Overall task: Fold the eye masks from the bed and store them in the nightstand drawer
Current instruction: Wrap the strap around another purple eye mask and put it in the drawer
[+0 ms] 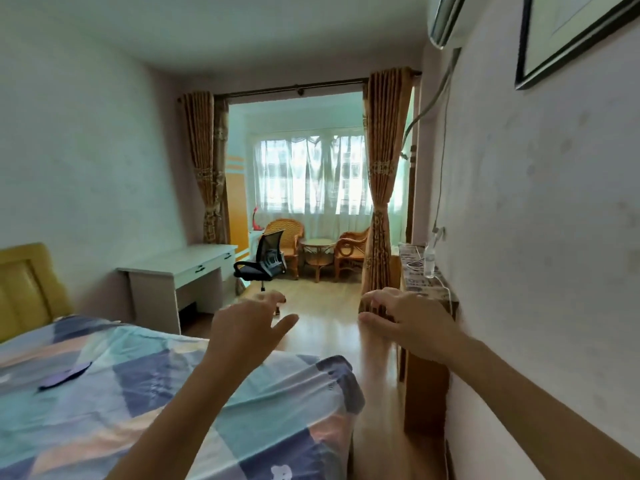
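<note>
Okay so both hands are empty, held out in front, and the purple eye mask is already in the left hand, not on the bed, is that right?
Not quite. In the head view the purple eye mask lies on the bed, untouched. The left hand and right hand are both empty, held out in front.

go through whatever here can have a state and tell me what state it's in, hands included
left hand: raised in the air, fingers loosely spread, holds nothing
right hand: raised in the air, fingers loosely curled, holds nothing
eye mask: lies flat on the bed, unfolded, untouched
desk drawers: closed
curtains: drawn open, tied back
water bottle: upright on the side table, capped
office chair: unoccupied, pulled away from the desk
</note>
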The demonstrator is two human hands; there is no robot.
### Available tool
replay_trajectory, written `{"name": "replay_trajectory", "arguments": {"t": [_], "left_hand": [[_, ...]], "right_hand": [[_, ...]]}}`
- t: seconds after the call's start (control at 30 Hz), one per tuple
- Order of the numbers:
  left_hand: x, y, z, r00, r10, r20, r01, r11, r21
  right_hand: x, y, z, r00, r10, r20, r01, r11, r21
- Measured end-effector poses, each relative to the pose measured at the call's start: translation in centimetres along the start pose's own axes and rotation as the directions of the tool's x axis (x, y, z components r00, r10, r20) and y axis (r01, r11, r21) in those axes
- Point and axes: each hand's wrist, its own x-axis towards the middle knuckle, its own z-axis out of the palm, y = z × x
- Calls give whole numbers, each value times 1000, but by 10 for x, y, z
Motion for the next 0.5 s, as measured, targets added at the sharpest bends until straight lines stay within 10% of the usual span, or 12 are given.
{"name": "replay_trajectory", "arguments": {"t": [0.5], "left_hand": [[366, 37, 214, 994, 113, 2, -113, 992, 60]], "right_hand": [[294, 251, 63, 999, 54, -6, -54, 998, -18]]}}
